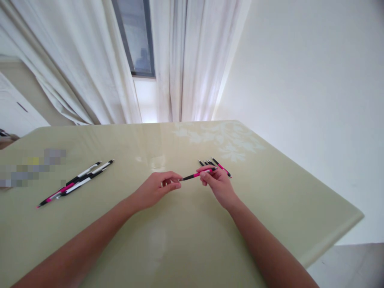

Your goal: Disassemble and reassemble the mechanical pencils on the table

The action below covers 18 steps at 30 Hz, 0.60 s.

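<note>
A pink and black pen [195, 175] is held over the middle of the table. My right hand [218, 183] pinches its pink end between thumb and fingers. At the pen's black tip, my left hand [160, 188] has its thumb and fingertips close together; they touch or nearly touch the tip. Behind my right hand lies a row of several pens, partly hidden by the hand, with a pink and black pen [221, 167] at its right side. To the left of my left hand, a loose pile of white, black and pink pens [81, 183] rests on the table.
The pale green glossy table [180, 248] has a corner at the right. A blurred, pixelated patch covers things at its left edge. White curtains [198, 60] and a window stand behind it, with a white wall [315, 100] at the right.
</note>
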Tool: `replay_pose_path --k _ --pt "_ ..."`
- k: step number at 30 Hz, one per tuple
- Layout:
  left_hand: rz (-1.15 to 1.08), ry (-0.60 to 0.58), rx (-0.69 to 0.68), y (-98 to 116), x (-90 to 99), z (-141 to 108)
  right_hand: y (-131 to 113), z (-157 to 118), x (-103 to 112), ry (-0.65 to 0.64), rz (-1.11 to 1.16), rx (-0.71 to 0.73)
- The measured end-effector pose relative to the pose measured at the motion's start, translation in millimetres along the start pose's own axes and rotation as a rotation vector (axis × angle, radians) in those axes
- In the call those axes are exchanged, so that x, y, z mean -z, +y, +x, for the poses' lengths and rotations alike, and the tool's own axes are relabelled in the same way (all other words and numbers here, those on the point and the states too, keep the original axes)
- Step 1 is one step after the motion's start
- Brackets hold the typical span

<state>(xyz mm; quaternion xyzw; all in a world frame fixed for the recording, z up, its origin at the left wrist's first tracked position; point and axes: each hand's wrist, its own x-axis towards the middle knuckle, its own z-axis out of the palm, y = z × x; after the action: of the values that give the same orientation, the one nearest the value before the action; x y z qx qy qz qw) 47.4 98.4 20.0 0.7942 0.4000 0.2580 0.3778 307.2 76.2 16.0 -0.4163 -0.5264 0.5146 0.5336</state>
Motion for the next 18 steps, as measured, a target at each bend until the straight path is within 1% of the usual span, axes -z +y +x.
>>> replay_pose_path --k 1,2,3,4,5,7,8,9,11,13,15,18 --pt "0.077 -0.033 0.008 1 14.5 2 -1 4 7 0.076 -0.024 0.015" --pt "0.194 -0.042 0.018 -2 32.1 2 -2 7 16 0.175 -0.039 0.032" --pt "0.356 -0.019 0.047 -7 52.2 1 -4 11 25 0.277 -0.037 0.042" --pt "0.527 0.024 0.123 -15 73.8 -2 -6 14 35 0.373 -0.030 0.061" --pt "0.679 0.069 0.236 -24 95.8 -8 -8 16 45 0.439 -0.053 0.064" --pt "0.873 0.119 0.487 -47 136.4 -24 -11 20 62 0.476 -0.212 0.064" --pt "0.921 0.128 0.605 -59 152.9 -33 -12 21 70 0.485 -0.327 0.073" --pt "0.927 0.132 0.656 -69 166.0 -41 -11 22 76 0.490 -0.448 0.086" --pt "0.912 0.134 0.690 -87 181.2 -54 -7 23 84 0.514 -0.696 0.114" --pt "0.876 0.129 0.669 -100 184.9 -59 1 25 90 0.553 -0.871 0.121" --pt "0.837 0.123 0.640 -107 183.3 -58 8 28 94 0.571 -0.967 0.109" --pt "0.795 0.145 0.600 -114 184.5 -55 17 29 101 0.571 -1.028 0.055"
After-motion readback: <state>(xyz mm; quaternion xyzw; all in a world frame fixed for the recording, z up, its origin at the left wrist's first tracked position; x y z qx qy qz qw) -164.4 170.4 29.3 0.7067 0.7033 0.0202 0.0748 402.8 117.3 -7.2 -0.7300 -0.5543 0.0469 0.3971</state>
